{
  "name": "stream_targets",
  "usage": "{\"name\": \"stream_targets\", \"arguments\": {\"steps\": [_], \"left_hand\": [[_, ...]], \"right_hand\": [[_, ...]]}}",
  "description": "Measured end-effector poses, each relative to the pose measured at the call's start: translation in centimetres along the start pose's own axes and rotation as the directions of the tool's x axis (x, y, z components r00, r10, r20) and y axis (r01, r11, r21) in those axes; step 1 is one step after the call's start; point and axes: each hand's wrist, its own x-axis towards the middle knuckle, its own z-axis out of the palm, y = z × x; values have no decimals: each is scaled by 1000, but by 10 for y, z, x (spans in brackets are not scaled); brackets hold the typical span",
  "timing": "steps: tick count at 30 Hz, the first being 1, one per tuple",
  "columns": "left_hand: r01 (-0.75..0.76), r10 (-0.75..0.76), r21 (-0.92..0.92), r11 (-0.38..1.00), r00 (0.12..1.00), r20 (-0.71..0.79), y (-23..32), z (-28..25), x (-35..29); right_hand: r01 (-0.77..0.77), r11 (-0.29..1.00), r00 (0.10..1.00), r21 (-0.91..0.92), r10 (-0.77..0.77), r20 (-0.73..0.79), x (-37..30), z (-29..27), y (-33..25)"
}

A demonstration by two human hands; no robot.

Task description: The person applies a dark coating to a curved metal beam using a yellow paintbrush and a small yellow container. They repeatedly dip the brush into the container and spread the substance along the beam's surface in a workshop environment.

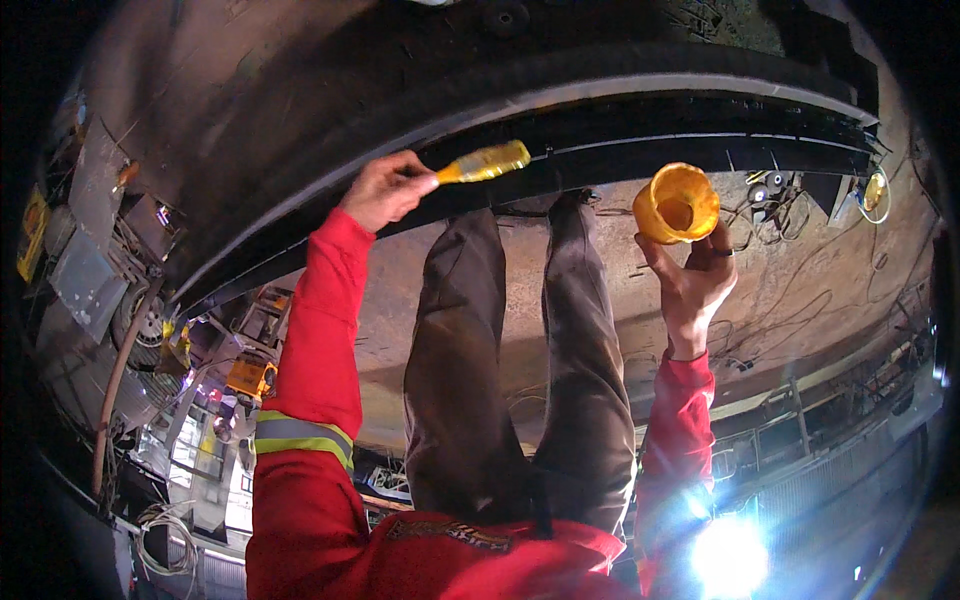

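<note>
The person sits high up with both legs (520, 380) stretched out in front, feet near a long dark curved beam (620, 130). The sleeves are red, and the left one has a shiny stripe.

The left hand (385, 190) is closed around the handle of a brush (485, 162). The brush looks yellow and wet, and its tip lies right at the dark beam. It seems to touch the beam, but that is hard to tell for sure.

The right hand (695, 280) is closed around the bottom of a yellow cup (677, 204). The cup is held up with its open mouth turned toward the camera, so the inside shows. It is apart from the beam and well apart from the brush.

To brush well, the person should probably keep the strokes slow and follow the line of the beam. The cup looks tipped, so it may spill; holding it more level would be safer. Keeping the cup nearer to the brush would likely make dipping easier and mean fewer drips on the legs.

Far below is a brown floor (800, 290) with wires and tools lying about. A very bright light (730, 555) glares at the lower right. On the left are machines and yellow boxes, too small to tell apart.
</note>
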Motion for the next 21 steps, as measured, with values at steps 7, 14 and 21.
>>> {"name": "stream_targets", "arguments": {"steps": [7,14,21], "left_hand": [[-116,164,228,967,965,-203,-13,-38,-7],[-113,226,503,857,959,-170,-29,-30,18],[-83,193,501,861,966,-172,-33,-16,22]], "right_hand": [[-9,997,1000,76,11,-20,-1,3,5],[-62,997,998,52,61,7,-7,8,8],[-22,997,1000,72,20,22,-6,1,14]]}}
